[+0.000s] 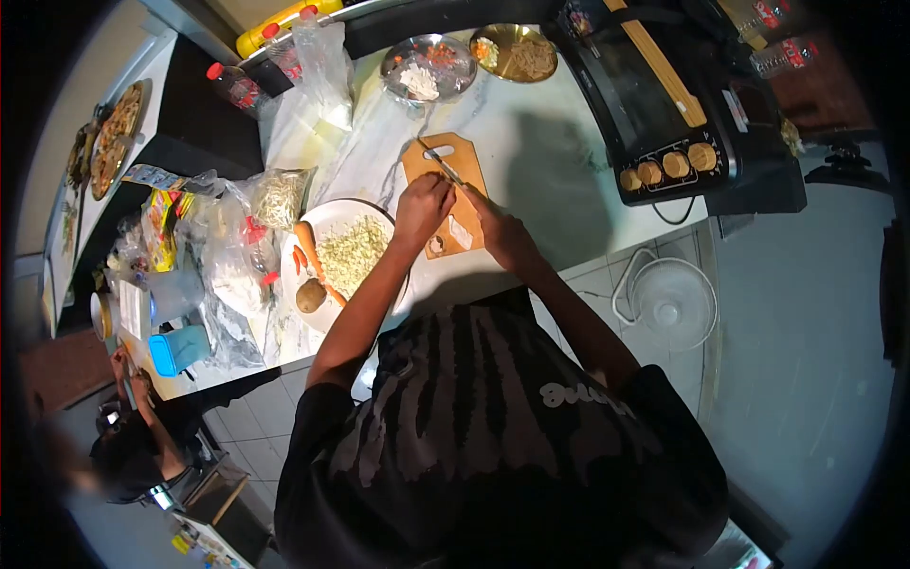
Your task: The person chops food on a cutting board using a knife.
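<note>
A wooden cutting board [471, 159] lies on the counter in front of me. My right hand [509, 239] grips a knife [445, 165], its blade slanting up and left across the board. Beside the blade, my left hand [424, 211] is closed over the board's left part, its fingers curled; what they hold, if anything, is hidden. A white piece of food [460, 232] lies on the board between my wrists, with a small pale piece [436, 244] to its left. Left of my left arm is a white plate [320, 216] with chopped pale vegetable, carrots, red chilies and a brown potato.
Behind the board stand a metal plate [389, 83] and a golden plate [488, 74] with cut food. At the right is a black toaster oven [621, 114]. Plastic bags [232, 247] and a blue container [180, 351] crowd the left. Another person [142, 436] works at lower left.
</note>
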Tool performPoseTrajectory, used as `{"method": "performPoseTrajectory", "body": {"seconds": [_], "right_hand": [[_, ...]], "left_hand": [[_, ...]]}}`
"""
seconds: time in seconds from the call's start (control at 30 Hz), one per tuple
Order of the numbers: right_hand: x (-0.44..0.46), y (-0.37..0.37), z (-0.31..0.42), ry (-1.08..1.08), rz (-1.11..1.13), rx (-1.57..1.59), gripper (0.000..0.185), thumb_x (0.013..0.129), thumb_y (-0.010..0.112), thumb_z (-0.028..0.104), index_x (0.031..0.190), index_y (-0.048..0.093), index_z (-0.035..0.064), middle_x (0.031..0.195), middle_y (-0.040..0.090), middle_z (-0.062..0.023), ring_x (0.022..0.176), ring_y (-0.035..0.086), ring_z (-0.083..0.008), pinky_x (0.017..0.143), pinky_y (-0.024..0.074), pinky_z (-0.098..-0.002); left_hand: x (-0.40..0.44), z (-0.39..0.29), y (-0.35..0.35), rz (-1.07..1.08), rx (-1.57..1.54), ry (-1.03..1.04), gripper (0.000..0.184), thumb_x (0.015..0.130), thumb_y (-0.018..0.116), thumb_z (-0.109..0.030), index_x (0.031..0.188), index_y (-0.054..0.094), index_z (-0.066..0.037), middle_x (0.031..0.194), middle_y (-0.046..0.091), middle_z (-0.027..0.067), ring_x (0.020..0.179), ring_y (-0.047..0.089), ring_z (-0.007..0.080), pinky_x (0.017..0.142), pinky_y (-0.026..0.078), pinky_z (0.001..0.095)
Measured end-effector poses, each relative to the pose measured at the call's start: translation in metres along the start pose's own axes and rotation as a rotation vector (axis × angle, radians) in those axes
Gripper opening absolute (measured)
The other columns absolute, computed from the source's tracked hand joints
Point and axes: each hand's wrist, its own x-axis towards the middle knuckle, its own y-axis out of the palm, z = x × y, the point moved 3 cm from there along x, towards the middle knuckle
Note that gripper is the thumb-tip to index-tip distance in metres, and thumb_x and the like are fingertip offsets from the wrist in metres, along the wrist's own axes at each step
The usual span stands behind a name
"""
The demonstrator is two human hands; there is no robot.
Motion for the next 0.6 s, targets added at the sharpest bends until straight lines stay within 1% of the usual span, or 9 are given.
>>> {"method": "performPoseTrajectory", "body": {"seconds": [0.13,0.2,0.23,0.37,0.43,0.47,0.53,0.57,0.6], "right_hand": [[-0.015,0.007,-0.023,-0.171,-0.153,0.028,0.060,0.100,0.045,0.011,0.157,0.030,0.0236,0.099,0.067,-0.0280,0.080,0.066,-0.0464,0.069,0.0524,-0.0544],[-0.034,0.009,-0.030,-0.062,-0.039,0.040,0.060,0.101,0.046,0.013,0.157,0.030,0.0239,0.093,0.065,-0.0299,0.078,0.066,-0.0467,0.069,0.0517,-0.0544],[-0.037,0.007,-0.031,-0.093,-0.045,0.092,0.063,0.100,0.048,0.014,0.158,0.026,0.0252,0.093,0.069,-0.0289,0.083,0.067,-0.0479,0.074,0.0535,-0.0583],[-0.018,-0.003,-0.036,-0.062,0.096,0.058,0.063,0.102,0.049,0.018,0.159,0.023,0.0232,0.090,0.069,-0.0271,0.084,0.068,-0.0470,0.072,0.0534,-0.0554],[-0.013,-0.014,-0.043,0.008,-0.130,0.344,0.049,0.102,0.055,0.025,0.149,0.044,0.0146,0.084,0.069,-0.0234,0.081,0.069,-0.0449,0.068,0.0527,-0.0500],[-0.009,-0.011,-0.050,0.009,-0.123,0.342,0.049,0.102,0.055,0.025,0.149,0.044,0.0146,0.084,0.069,-0.0234,0.081,0.069,-0.0449,0.068,0.0527,-0.0500],[0.002,-0.012,-0.062,-0.191,-0.367,0.433,0.035,0.100,0.061,0.029,0.126,0.062,0.0064,0.078,0.067,-0.0198,0.072,0.068,-0.0388,0.066,0.0517,-0.0424],[0.002,-0.012,-0.067,-0.183,-0.344,0.434,0.035,0.100,0.061,0.029,0.126,0.062,0.0064,0.078,0.067,-0.0198,0.072,0.068,-0.0388,0.066,0.0517,-0.0424],[0.005,-0.018,-0.067,-0.091,-0.283,0.461,0.030,0.100,0.063,0.029,0.118,0.064,0.0046,0.076,0.067,-0.0174,0.069,0.066,-0.0320,0.065,0.0506,-0.0400]], "left_hand": [[-0.007,-0.003,-0.011,-0.016,-0.006,-0.015,0.008,0.082,0.073,-0.006,0.085,0.070,0.000,0.091,0.069,0.0126,0.089,0.067,0.0306,0.077,0.055,0.0396],[-0.016,-0.003,-0.011,-0.042,-0.019,-0.061,0.008,0.082,0.074,-0.007,0.086,0.071,-0.001,0.092,0.069,0.0121,0.089,0.067,0.0302,0.079,0.056,0.0394],[-0.018,-0.003,-0.012,-0.055,-0.014,-0.073,0.008,0.082,0.074,-0.007,0.086,0.071,-0.001,0.092,0.069,0.0121,0.089,0.067,0.0302,0.079,0.056,0.0394],[-0.025,-0.020,-0.018,-0.065,0.056,-0.170,0.014,0.082,0.075,-0.013,0.092,0.073,-0.003,0.092,0.068,0.0109,0.089,0.066,0.0288,0.078,0.056,0.0387],[-0.014,-0.024,-0.024,-0.068,0.074,-0.189,0.024,0.082,0.074,-0.018,0.103,0.073,-0.008,0.092,0.065,0.0104,0.088,0.063,0.0297,0.078,0.055,0.0406],[-0.010,-0.026,-0.023,-0.068,0.074,-0.196,0.024,0.082,0.074,-0.018,0.103,0.073,-0.008,0.092,0.065,0.0104,0.088,0.063,0.0297,0.078,0.055,0.0406],[0.001,-0.026,-0.023,0.020,0.073,-0.425,0.031,0.081,0.073,-0.020,0.112,0.073,-0.013,0.101,0.063,0.0120,0.092,0.060,0.0323,0.081,0.054,0.0433],[0.007,-0.022,-0.022,0.108,0.143,-0.410,0.037,0.081,0.073,-0.021,0.117,0.072,-0.016,0.111,0.061,0.0121,0.101,0.057,0.0314,0.087,0.051,0.0430],[0.011,-0.019,-0.022,0.114,0.144,-0.430,0.037,0.081,0.073,-0.021,0.117,0.072,-0.016,0.111,0.061,0.0121,0.101,0.057,0.0314,0.087,0.051,0.0430]]}}
